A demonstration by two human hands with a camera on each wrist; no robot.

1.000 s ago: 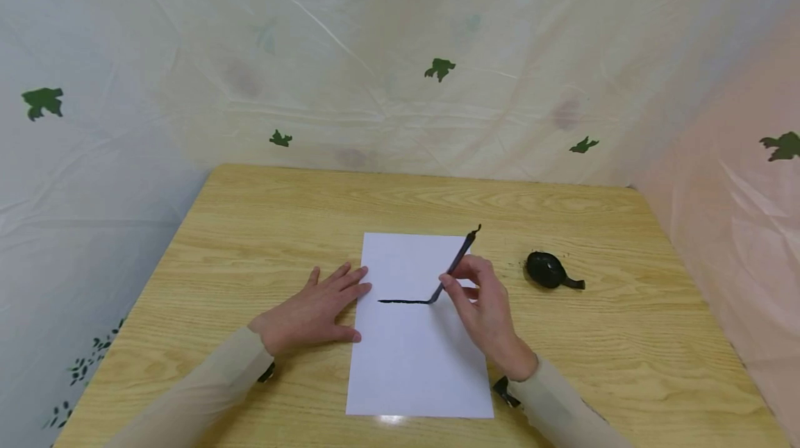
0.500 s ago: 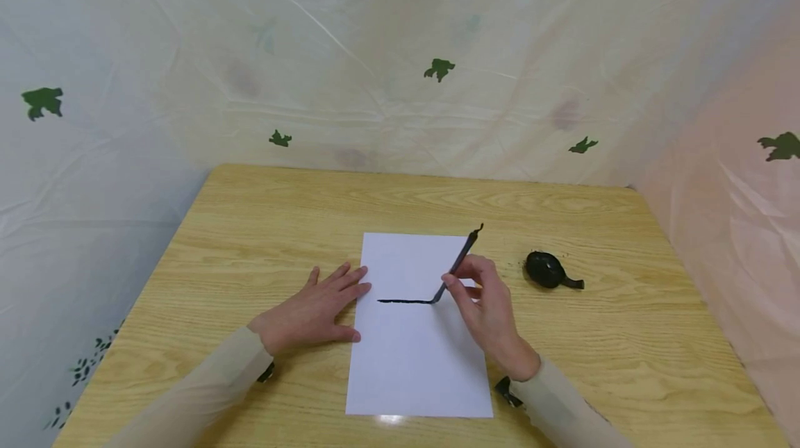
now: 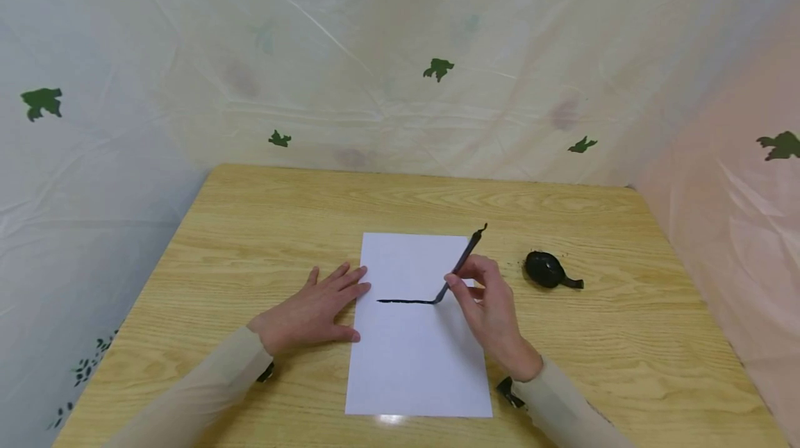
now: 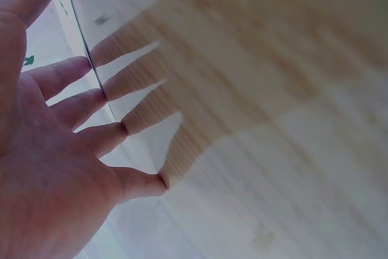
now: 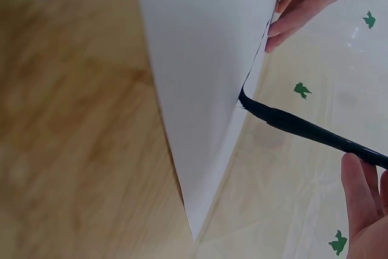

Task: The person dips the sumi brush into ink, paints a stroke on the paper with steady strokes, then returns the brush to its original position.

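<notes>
My right hand (image 3: 496,316) pinches a dark writing brush (image 3: 464,257) between thumb and fingers. The brush leans to the upper right, a small loop at its top end. Its bent tip touches a white sheet of paper (image 3: 412,364), at the right end of a black horizontal stroke (image 3: 405,301). In the right wrist view the bristles of the brush (image 5: 291,123) press on the paper. Fingers spread, my left hand (image 3: 312,312) lies at the paper's left edge, its fingertips on that edge. The left wrist view shows the left hand (image 4: 66,150) with fingertips against the tabletop.
Right of the paper a black ink-filled spoon-like dish (image 3: 545,270) with a short handle sits on the wooden table (image 3: 625,351), dark specks around it. A pale curtain (image 3: 350,52) with green bird and leaf prints hangs behind and on both sides.
The right hand and the brush have slid slightly to the right, and the black stroke has grown longer that way. The left hand has stayed in place.
</notes>
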